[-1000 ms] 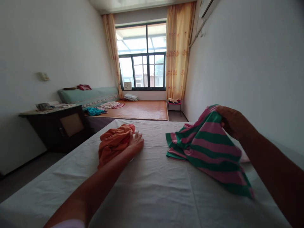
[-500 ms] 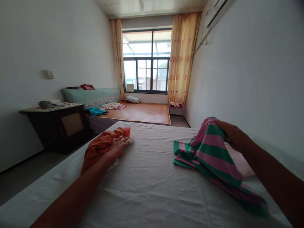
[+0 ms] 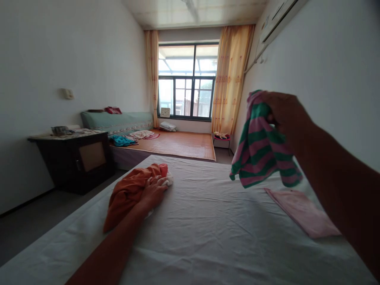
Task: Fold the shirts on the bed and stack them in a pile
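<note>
My right hand [image 3: 282, 109] is closed on the top of a green and pink striped garment [image 3: 261, 146], which hangs in the air over the white sheet [image 3: 204, 221]. Its exact kind is unclear from the way it droops. Below it on the sheet lies a flat pink folded cloth [image 3: 303, 211], partly behind my right forearm. On the left, a rumpled heap of orange clothes [image 3: 127, 190] has a white piece at its edge. My left hand [image 3: 154, 192] rests flat on the right side of this heap, fingers stretched out.
Beyond the sheet stands a bed with a woven mat [image 3: 184, 142], holding a blue cloth [image 3: 122, 140]. To the left is a dark cabinet [image 3: 71, 158] with small items on top. A small stool [image 3: 222, 137] stands by the curtain [image 3: 227, 79].
My right hand has lifted the striped garment up off the sheet, uncovering more of the pink cloth. My left hand stays on the orange heap. The view has shifted slightly.
</note>
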